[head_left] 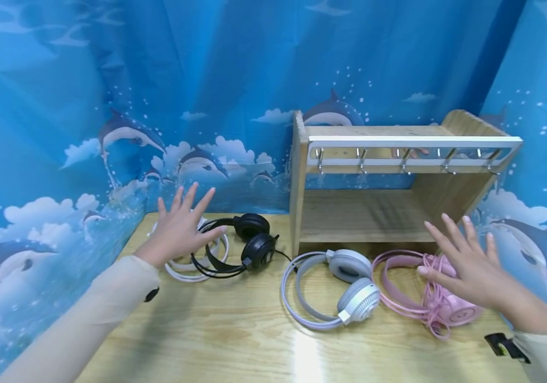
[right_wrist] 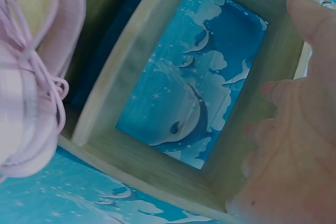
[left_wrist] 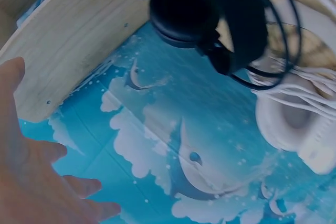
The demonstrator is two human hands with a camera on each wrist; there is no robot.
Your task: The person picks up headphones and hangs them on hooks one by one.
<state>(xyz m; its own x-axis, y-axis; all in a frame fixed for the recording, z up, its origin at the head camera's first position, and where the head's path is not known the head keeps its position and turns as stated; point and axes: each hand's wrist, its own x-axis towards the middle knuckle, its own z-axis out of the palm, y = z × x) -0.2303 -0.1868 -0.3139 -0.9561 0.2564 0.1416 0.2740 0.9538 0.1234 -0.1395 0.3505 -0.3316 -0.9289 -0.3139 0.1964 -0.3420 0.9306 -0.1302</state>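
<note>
My left hand (head_left: 179, 229) hovers with fingers spread over the black headphones (head_left: 259, 250) and a pair of white headphones (head_left: 184, 271), which it partly hides in the head view. Spread as well, my right hand (head_left: 474, 271) is raised over the pink headphones (head_left: 455, 308), whose cord is bundled around them. Neither hand holds anything. Between the hands lie white-and-grey headphones (head_left: 359, 300), flat on the table. In the left wrist view the black headphones (left_wrist: 184, 14) and the white pair's bundled cord (left_wrist: 304, 85) show beyond the fingers.
Behind the headphones stands a wooden shelf (head_left: 297, 186) with a white rail (head_left: 412, 142) bearing several metal hooks (head_left: 361, 160). A blue dolphin-print curtain (head_left: 235, 80) closes off the back and sides of the wooden table (head_left: 216, 330).
</note>
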